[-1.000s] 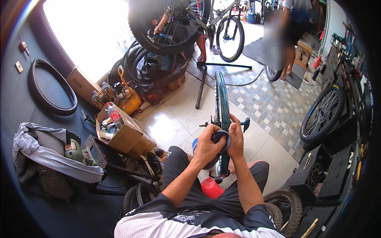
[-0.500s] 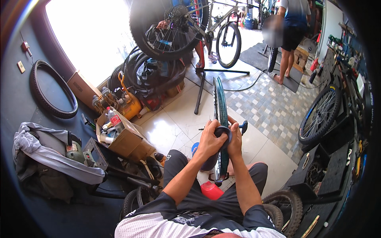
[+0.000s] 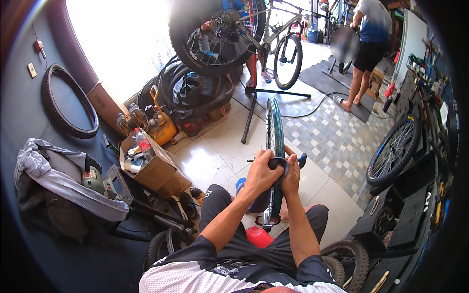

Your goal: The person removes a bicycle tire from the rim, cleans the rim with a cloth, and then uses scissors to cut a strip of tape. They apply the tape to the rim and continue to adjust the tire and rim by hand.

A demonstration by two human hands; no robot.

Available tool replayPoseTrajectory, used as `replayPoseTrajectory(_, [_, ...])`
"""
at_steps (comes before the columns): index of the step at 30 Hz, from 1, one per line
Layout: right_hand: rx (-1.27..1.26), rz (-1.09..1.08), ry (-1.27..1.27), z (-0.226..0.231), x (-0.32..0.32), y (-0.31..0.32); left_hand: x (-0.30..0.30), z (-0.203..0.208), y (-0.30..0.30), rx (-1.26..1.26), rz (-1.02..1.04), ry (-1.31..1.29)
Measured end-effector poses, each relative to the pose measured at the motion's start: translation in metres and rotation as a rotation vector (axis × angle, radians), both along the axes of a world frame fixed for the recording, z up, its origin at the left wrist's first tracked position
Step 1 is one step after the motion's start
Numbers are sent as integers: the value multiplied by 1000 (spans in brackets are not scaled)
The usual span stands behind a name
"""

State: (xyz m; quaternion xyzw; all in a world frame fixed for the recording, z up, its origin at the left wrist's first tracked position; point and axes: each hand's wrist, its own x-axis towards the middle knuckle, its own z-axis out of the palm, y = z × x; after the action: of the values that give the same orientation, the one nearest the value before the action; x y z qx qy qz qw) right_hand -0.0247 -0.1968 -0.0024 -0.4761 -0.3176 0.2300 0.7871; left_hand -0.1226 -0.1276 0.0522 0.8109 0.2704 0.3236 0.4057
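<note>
Wheel [image 3: 278, 136] tipped slightly right, clasped between left hand [image 3: 262, 172] and right hand [image 3: 291, 177]

Bare floor [image 3: 320, 180] is opening right of centre.
An upright wheel [image 3: 279, 128] is blocking the middle; a cardboard box [image 3: 167, 170] is crowding centre left.

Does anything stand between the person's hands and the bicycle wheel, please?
It seems so: a dark, rounded item sits between the left hand and right hand, covering part of the bicycle wheel from view. Whether the palms touch the wheel is hidden.
</note>
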Motion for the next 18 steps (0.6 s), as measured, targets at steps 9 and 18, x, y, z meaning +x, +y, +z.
replayPoseTrajectory(9, [-44, -31, -36, -9, 6, 3, 3, 4, 0, 33, -11, -51])
replayPoseTrajectory(18, [10, 5, -6, 1, 3, 4, 9, -4, 17, -2, -39, -76])
